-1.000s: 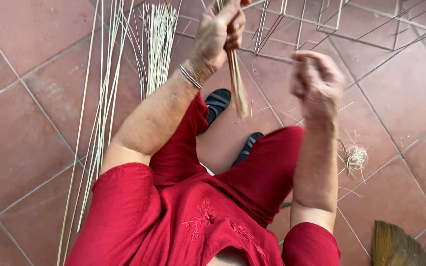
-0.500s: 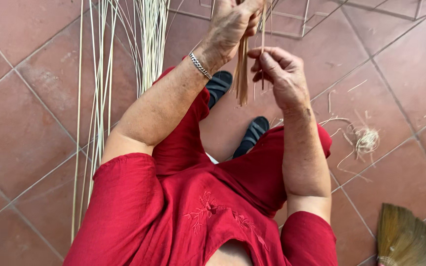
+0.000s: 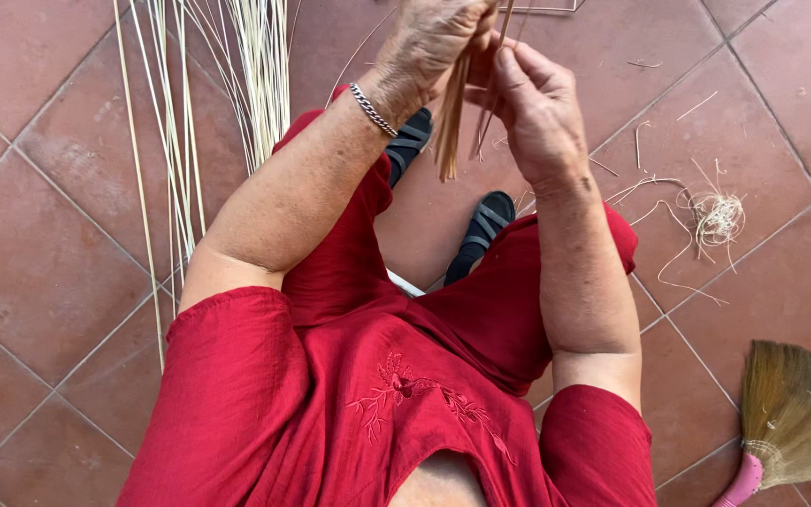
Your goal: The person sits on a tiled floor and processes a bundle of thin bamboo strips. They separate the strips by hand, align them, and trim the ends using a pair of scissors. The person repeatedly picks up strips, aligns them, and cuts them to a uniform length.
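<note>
The left hand (image 3: 434,42) is closed around a bundle of tan reed strips (image 3: 450,122), whose cut ends hang below the fist, above the tiled floor (image 3: 39,263). The right hand (image 3: 537,103) sits just beside the bundle on its right, thumb and fingertips pinched on a single thin strip (image 3: 492,89) that rises between both hands. A chain bracelet (image 3: 373,110) circles the left wrist. Long pale reeds (image 3: 260,75) lie toward the floor's upper left; a broom (image 3: 790,413) rests at the lower right corner.
</note>
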